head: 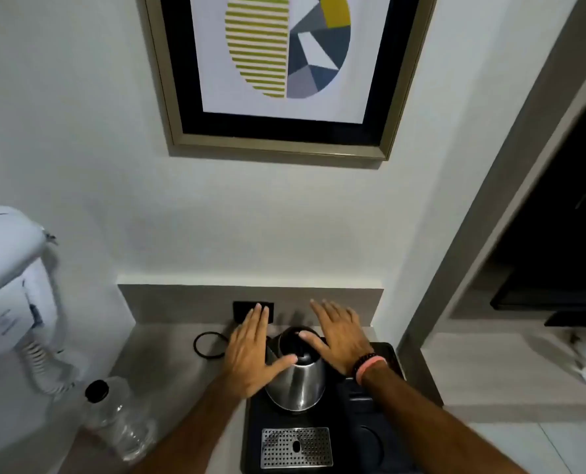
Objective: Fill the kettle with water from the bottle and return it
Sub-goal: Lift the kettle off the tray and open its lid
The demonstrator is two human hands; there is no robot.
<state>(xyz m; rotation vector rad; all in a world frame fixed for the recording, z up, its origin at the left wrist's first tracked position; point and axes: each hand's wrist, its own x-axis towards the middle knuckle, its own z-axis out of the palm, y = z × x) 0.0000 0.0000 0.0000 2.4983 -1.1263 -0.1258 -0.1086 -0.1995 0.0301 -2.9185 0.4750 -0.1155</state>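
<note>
I'm holding both hands open and flat, the left hand (pixel 250 350) and right hand (pixel 339 333) flanking the kettle (pixel 296 374) on its black tray (pixel 319 436), gripping nothing. The steel body is looking slick and rigid, so I'm favouring the handle. The capped bottle (pixel 117 415) is standing left, probably light.

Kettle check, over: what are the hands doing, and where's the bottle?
Both hands open, left hand and right hand flanking the kettle, fingers spread. Kettle upright on black tray. Bottle capped, untouched, to the left. Nothing in the way.
</note>
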